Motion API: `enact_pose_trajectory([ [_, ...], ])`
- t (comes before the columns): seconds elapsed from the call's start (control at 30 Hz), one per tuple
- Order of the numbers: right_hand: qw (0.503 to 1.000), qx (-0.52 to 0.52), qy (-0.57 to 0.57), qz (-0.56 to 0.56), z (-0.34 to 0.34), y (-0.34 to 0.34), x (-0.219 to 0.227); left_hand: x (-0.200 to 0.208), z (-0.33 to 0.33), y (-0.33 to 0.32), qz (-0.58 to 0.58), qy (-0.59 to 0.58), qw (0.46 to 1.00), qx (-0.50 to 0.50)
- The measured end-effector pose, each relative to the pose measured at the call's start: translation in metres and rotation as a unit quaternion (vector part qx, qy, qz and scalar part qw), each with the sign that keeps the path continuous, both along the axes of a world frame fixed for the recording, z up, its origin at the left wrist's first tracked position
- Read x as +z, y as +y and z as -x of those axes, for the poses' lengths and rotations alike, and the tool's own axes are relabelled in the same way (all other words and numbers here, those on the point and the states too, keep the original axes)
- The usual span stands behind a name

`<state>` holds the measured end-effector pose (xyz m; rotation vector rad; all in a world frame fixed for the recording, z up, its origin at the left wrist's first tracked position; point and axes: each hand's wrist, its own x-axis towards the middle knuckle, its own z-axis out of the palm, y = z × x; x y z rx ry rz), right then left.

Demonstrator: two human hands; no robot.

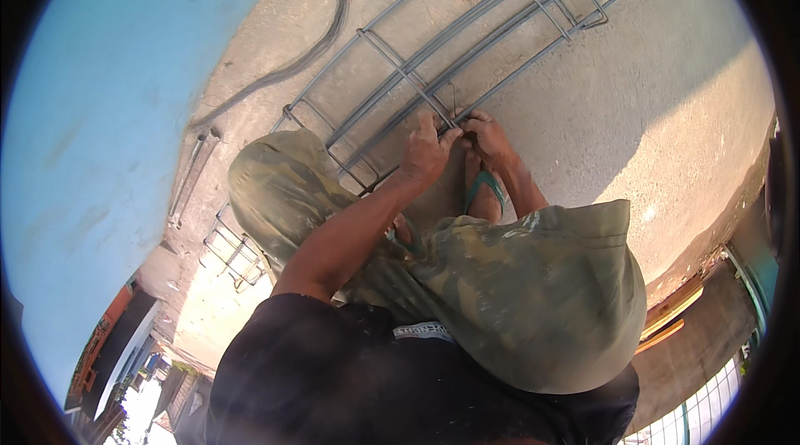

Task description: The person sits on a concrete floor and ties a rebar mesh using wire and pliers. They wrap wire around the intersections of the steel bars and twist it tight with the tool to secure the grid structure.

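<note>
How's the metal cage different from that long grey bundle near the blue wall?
The cage has spaced bars with crosspieces; the bundle looks like thin strands packed together. The cage is wide; the bundle is narrow. The left hand and right hand are at the cage; the bundle lies apart from both. Both are long and grey.

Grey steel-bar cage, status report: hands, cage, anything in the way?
Bare left hand, bare right hand at one bar crossing, grip unclear. Steel-bar cage over pale concrete floor. Foot in green-strapped sandal close by, possibly obstructing.

Long, boxy grey rebar cage (406, 73) on the pale floor (583, 120).
</note>
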<state>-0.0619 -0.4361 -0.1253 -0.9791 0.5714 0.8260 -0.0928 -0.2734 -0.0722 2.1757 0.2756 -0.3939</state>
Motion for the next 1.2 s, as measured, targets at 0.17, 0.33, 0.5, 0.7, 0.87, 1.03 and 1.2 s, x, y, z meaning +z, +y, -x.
enact_pose_trajectory([
  [0.17, 1.000, 0.017, -0.010, 0.003, -0.003, -0.004, -0.007, 0.005, -0.006, -0.004, -0.040, -0.133, 0.989, -0.058],
  [0.33, 0.982, 0.102, -0.091, 0.130, -0.002, -0.004, 0.001, -0.001, -0.006, 0.002, -0.051, -0.104, 0.989, -0.097],
  [0.5, 0.810, 0.151, -0.435, 0.362, 0.028, 0.007, 0.011, -0.005, -0.001, -0.002, -0.061, -0.134, 0.987, -0.066],
  [0.7, 0.796, 0.193, -0.446, 0.361, 0.034, 0.018, -0.010, -0.001, 0.002, -0.002, -0.027, -0.126, 0.991, -0.044],
  [0.87, 0.788, 0.201, -0.465, 0.349, 0.040, 0.020, -0.003, 0.002, 0.005, -0.001, 0.034, -0.124, 0.992, -0.011],
  [1.03, 0.742, 0.238, -0.512, 0.361, 0.036, 0.013, -0.007, 0.011, 0.004, -0.007, 0.106, -0.030, 0.993, 0.033],
  [1.2, 0.795, 0.206, -0.472, 0.321, 0.037, 0.011, -0.012, 0.004, 0.011, -0.010, 0.088, -0.027, 0.994, 0.064],
])
